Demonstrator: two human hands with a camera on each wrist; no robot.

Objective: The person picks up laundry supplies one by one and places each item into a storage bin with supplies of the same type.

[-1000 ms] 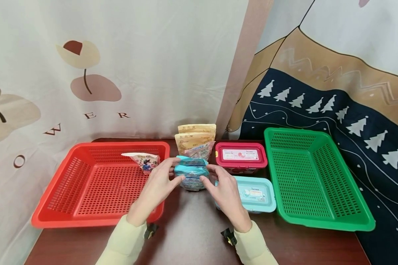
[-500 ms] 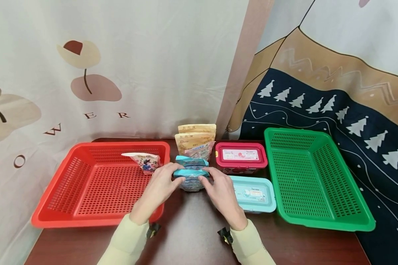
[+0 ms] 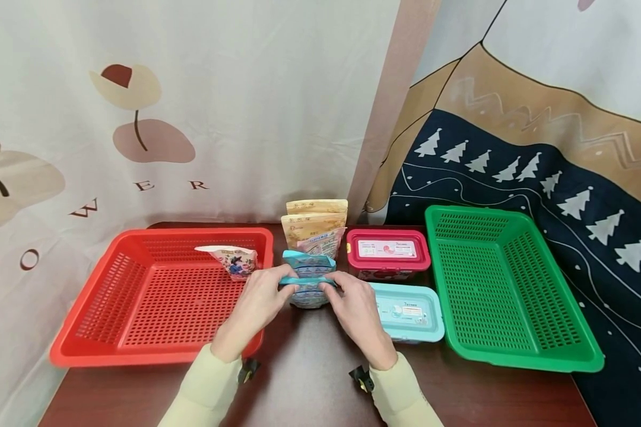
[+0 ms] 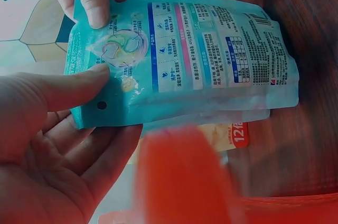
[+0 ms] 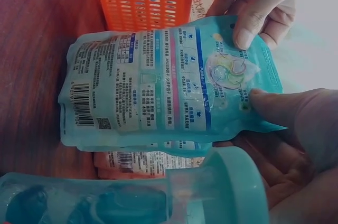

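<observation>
A blue detergent pouch [image 3: 307, 298] with a printed label stands upright on the table in the middle of the head view. The left hand [image 3: 253, 299] pinches its top left corner between thumb and fingers. At the top right corner, the right hand [image 3: 359, 305] pinches it the same way. Both thumbs press on the near face of the pouch, as the right wrist view of the pouch [image 5: 137, 81] shows. Close behind stands a second blue pouch [image 3: 307, 259], its lower part hidden by the front one.
Behind these are a pink pouch [image 3: 326, 242] and beige pouches [image 3: 312, 225]. A red basket [image 3: 133, 357] at left holds a printed pouch [image 3: 237, 261]. To the right sit a magenta tub [image 3: 389, 252], a light-blue tub [image 3: 411, 311] and a green basket [image 3: 523, 359].
Both hands moved slightly nearer the body and settled on the top edge of the front blue pouch, which has come upright and stands more apart from the one behind.
</observation>
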